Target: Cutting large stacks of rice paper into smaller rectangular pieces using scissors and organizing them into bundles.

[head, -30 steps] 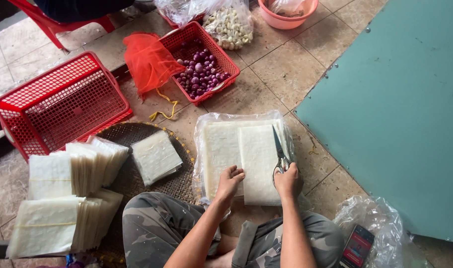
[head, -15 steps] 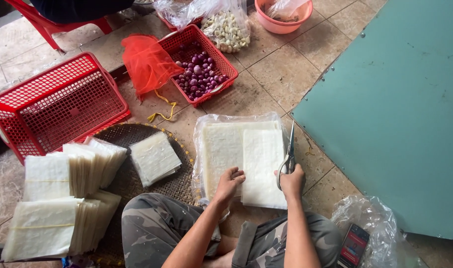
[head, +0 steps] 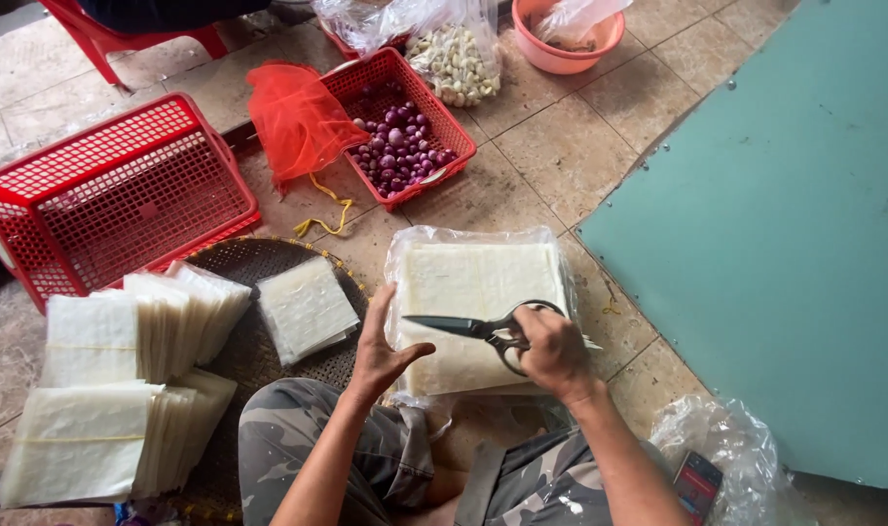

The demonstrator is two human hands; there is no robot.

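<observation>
Where once upright, scissors (head: 485, 329) now level.

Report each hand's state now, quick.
Left hand: open, resting on the bagged stack of rice paper sheets.
Right hand: closed on scissors.

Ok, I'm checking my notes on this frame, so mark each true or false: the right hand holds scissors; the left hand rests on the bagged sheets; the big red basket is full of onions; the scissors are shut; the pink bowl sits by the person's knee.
1. The right hand holds scissors: true.
2. The left hand rests on the bagged sheets: true.
3. The big red basket is full of onions: false, it is empty; the onions lie in the smaller basket.
4. The scissors are shut: true.
5. The pink bowl sits by the knee: false, it stands at the far edge.
</observation>
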